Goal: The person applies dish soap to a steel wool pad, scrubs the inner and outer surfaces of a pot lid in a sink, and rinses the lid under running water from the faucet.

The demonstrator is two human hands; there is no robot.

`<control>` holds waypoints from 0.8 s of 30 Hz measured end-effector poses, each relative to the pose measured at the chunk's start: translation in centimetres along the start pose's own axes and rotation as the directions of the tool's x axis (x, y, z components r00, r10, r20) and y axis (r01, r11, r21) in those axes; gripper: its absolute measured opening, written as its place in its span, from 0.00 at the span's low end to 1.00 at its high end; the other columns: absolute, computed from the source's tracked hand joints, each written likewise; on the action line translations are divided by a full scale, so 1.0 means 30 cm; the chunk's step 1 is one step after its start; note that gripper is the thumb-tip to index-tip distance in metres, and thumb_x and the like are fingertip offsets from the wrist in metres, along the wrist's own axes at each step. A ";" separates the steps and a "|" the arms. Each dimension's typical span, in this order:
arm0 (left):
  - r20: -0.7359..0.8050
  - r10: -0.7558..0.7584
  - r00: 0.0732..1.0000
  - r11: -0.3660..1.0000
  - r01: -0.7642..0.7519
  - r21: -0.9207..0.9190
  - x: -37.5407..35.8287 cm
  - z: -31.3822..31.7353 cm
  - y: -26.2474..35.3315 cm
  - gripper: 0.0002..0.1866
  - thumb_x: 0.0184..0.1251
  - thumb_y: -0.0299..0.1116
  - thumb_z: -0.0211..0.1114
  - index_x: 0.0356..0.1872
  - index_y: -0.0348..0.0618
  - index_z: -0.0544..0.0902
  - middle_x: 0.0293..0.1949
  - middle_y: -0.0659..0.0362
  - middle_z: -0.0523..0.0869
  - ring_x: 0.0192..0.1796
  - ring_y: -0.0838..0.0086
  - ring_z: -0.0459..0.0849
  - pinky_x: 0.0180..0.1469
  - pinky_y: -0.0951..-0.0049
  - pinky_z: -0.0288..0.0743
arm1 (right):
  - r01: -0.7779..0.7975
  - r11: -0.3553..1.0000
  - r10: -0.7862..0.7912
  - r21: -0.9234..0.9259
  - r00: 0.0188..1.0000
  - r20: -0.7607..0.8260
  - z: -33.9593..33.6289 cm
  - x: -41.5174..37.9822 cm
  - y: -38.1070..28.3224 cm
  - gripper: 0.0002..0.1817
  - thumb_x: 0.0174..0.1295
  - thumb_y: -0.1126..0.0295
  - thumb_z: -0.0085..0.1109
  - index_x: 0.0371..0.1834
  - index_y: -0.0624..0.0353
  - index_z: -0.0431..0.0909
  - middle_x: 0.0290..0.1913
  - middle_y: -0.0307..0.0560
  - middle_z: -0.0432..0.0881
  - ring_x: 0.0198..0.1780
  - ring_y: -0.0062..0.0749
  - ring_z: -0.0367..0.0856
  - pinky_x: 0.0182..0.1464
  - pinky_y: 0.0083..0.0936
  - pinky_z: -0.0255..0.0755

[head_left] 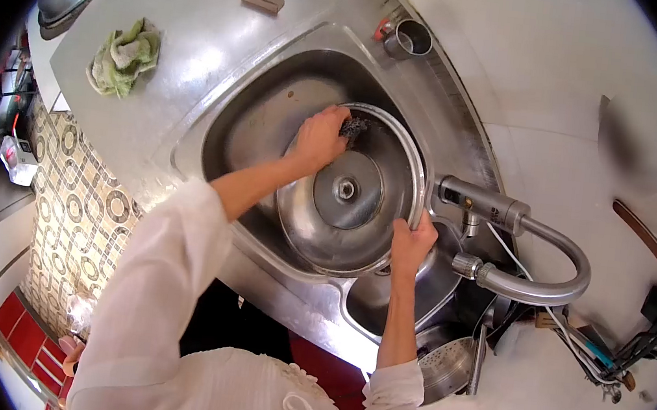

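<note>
A large round metal pot lid [383, 171] with a fitting at its centre is held tilted over the sink [254, 111]. My left hand [321, 137] is closed on a dark wire scourer [358, 131], which presses against the lid near its upper rim. My right hand [413, 241] grips the lid's edge at the lower right, with the thumb on the near side; its other fingers are partly hidden behind the rim.
At the right, a curved metal faucet [575, 268] arches beside the smaller basin [371, 300]. A crumpled green cloth [127, 57], a brown flat object [262, 1] and a metal cup [409, 39] rest on the counter. A perforated strainer [447, 367] sits at the lower right.
</note>
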State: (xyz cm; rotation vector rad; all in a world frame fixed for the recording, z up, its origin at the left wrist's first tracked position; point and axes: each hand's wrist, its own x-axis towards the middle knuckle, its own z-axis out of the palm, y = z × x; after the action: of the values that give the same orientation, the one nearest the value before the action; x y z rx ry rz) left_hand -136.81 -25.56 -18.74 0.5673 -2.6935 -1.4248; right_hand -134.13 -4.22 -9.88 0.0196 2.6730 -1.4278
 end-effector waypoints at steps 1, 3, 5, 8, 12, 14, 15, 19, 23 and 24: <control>0.007 -0.009 1.000 1.000 0.009 -0.008 -0.017 0.050 -0.001 0.15 0.46 0.22 0.60 0.39 0.41 0.77 0.42 0.49 0.80 0.45 0.51 0.79 0.47 0.56 0.74 | 0.054 0.998 -0.054 -0.027 0.998 0.009 -0.004 0.004 0.002 0.13 0.45 0.80 0.51 0.36 0.67 0.77 0.20 0.37 0.71 0.23 0.17 0.66 0.26 0.21 0.64; -0.148 0.156 0.977 0.979 -0.172 -0.106 -0.047 0.134 0.020 0.16 0.43 0.22 0.59 0.38 0.40 0.78 0.43 0.49 0.80 0.45 0.51 0.79 0.48 0.56 0.74 | 0.016 0.998 -0.014 -0.058 0.999 0.032 -0.007 0.015 -0.018 0.13 0.44 0.81 0.50 0.36 0.68 0.77 0.20 0.37 0.71 0.24 0.18 0.66 0.28 0.21 0.65; -0.022 0.451 0.892 0.866 -0.444 -0.229 -0.095 0.187 0.066 0.20 0.38 0.21 0.60 0.40 0.41 0.81 0.40 0.51 0.82 0.43 0.53 0.80 0.47 0.57 0.74 | -0.028 0.996 0.033 -0.086 0.998 0.053 -0.012 0.018 -0.027 0.14 0.44 0.81 0.50 0.36 0.68 0.77 0.21 0.38 0.71 0.25 0.18 0.66 0.29 0.21 0.65; 0.287 0.775 0.563 0.631 -0.712 -0.309 -0.178 0.141 0.134 0.21 0.37 0.21 0.60 0.40 0.42 0.81 0.39 0.53 0.79 0.42 0.55 0.78 0.46 0.58 0.74 | 0.017 0.999 -0.016 -0.046 1.000 0.015 -0.013 0.021 -0.011 0.14 0.43 0.80 0.50 0.35 0.69 0.76 0.22 0.39 0.72 0.26 0.18 0.67 0.31 0.19 0.66; 0.070 0.673 0.736 0.739 -0.673 -0.028 0.015 0.100 0.067 0.17 0.37 0.22 0.63 0.36 0.41 0.79 0.37 0.52 0.77 0.42 0.55 0.77 0.46 0.59 0.74 | -0.074 0.995 0.074 0.062 0.997 0.013 -0.014 0.002 0.011 0.15 0.43 0.80 0.50 0.37 0.69 0.76 0.23 0.39 0.73 0.26 0.18 0.68 0.32 0.19 0.67; 0.042 0.578 0.815 0.814 -0.580 0.042 0.054 0.093 0.012 0.16 0.38 0.23 0.63 0.35 0.40 0.78 0.37 0.51 0.77 0.43 0.54 0.77 0.46 0.58 0.73 | -0.012 0.998 0.010 -0.056 0.999 -0.041 -0.018 0.003 0.014 0.16 0.44 0.81 0.49 0.39 0.69 0.76 0.24 0.41 0.75 0.27 0.17 0.70 0.33 0.19 0.68; 0.051 0.459 0.887 0.887 -0.461 0.036 0.044 0.091 -0.003 0.16 0.39 0.22 0.63 0.35 0.39 0.78 0.37 0.51 0.77 0.44 0.53 0.77 0.46 0.57 0.73 | -0.014 0.999 0.012 -0.052 0.999 -0.044 -0.021 0.002 0.007 0.16 0.44 0.81 0.49 0.39 0.69 0.76 0.24 0.41 0.75 0.27 0.17 0.70 0.33 0.19 0.68; -0.044 0.145 0.988 0.986 -0.148 -0.075 -0.007 0.108 -0.001 0.15 0.41 0.24 0.65 0.36 0.40 0.79 0.37 0.50 0.78 0.44 0.51 0.79 0.45 0.54 0.73 | -0.075 0.997 0.075 -0.014 0.997 0.008 -0.010 -0.006 -0.019 0.15 0.44 0.81 0.49 0.39 0.69 0.76 0.25 0.42 0.78 0.28 0.18 0.72 0.34 0.19 0.69; -0.072 0.266 0.961 0.957 -0.272 -0.103 -0.063 0.158 0.057 0.14 0.43 0.23 0.62 0.36 0.40 0.77 0.36 0.49 0.79 0.42 0.50 0.79 0.45 0.54 0.73 | -0.044 0.998 0.044 -0.046 0.999 -0.003 -0.014 -0.004 -0.021 0.15 0.44 0.81 0.49 0.39 0.68 0.77 0.25 0.41 0.78 0.28 0.19 0.72 0.34 0.20 0.69; -0.022 0.379 0.925 0.908 -0.377 -0.183 -0.071 0.153 0.092 0.13 0.44 0.23 0.61 0.36 0.40 0.77 0.36 0.49 0.80 0.42 0.51 0.80 0.45 0.55 0.74 | -0.045 0.998 0.045 -0.050 0.999 -0.002 -0.018 -0.003 -0.022 0.15 0.44 0.81 0.49 0.39 0.68 0.77 0.25 0.41 0.78 0.28 0.19 0.72 0.34 0.20 0.69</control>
State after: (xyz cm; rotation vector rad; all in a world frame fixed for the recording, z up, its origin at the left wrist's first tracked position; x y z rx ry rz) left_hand -136.58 -19.80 -18.88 0.0159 -2.4596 -1.5370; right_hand -134.12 -4.13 -9.01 0.0760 2.6896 -1.3477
